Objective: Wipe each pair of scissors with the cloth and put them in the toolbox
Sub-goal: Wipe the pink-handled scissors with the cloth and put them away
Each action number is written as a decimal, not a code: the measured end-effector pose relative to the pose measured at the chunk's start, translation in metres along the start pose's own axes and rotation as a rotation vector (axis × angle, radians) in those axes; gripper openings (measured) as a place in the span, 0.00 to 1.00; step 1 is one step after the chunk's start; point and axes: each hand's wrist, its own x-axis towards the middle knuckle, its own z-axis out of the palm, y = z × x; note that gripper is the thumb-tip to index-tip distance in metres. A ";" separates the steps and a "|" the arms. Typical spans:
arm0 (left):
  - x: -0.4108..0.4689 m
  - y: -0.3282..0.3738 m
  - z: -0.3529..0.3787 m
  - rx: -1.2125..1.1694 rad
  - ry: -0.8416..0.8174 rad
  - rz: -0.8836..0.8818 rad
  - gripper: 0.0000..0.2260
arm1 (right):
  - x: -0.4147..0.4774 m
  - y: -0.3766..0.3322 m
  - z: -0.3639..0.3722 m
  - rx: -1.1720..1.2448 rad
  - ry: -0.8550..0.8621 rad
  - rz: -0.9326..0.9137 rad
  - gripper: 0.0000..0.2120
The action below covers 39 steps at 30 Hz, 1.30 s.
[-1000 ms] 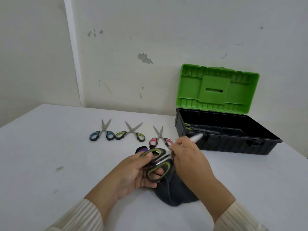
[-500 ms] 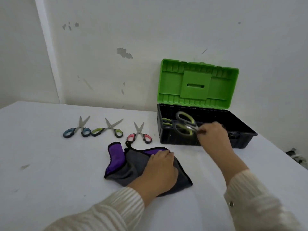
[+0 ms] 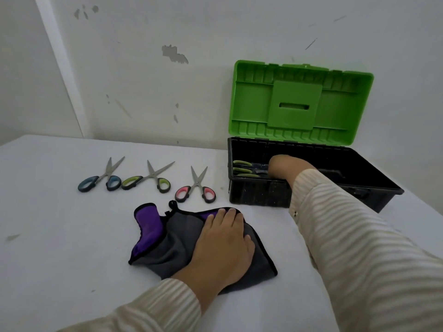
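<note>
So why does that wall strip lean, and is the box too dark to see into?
Head view: wide-angle lens likely tilts the wall strip; lighting soft, shadows faint; the toolbox is dim inside, hiding the fingers of the right hand.

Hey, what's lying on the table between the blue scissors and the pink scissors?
The head view shows one pair of green-handled scissors lying between the blue scissors and the pink scissors, blades spread open.

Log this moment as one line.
left hand: flat on cloth | right hand: inside toolbox, grip hidden | boxed scissors: green handles showing | on table: blue scissors, green scissors, pink scissors
</note>
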 end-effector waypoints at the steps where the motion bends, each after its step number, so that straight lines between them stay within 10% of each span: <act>1: 0.001 0.000 0.001 -0.002 0.000 0.000 0.25 | 0.003 -0.001 0.000 -0.005 -0.025 -0.007 0.11; 7: 0.003 0.000 -0.004 -0.045 -0.032 -0.005 0.25 | -0.007 0.001 -0.009 0.022 0.306 -0.023 0.09; 12: 0.005 -0.006 -0.030 -0.674 0.018 -0.206 0.17 | -0.077 -0.023 0.002 0.733 0.702 -0.129 0.11; 17: 0.034 -0.056 -0.083 -0.794 0.307 -0.415 0.14 | -0.121 -0.076 0.051 0.935 0.356 -0.180 0.14; 21: 0.062 -0.094 -0.086 -0.349 -0.012 -0.399 0.14 | -0.137 -0.114 0.082 0.806 0.144 -0.220 0.13; 31: 0.100 -0.102 -0.061 0.083 -0.234 -0.267 0.06 | -0.132 -0.132 0.109 0.646 0.361 -0.278 0.16; 39: 0.082 -0.122 -0.102 -0.764 -0.159 -0.547 0.07 | -0.137 -0.119 0.105 0.737 0.577 -0.331 0.05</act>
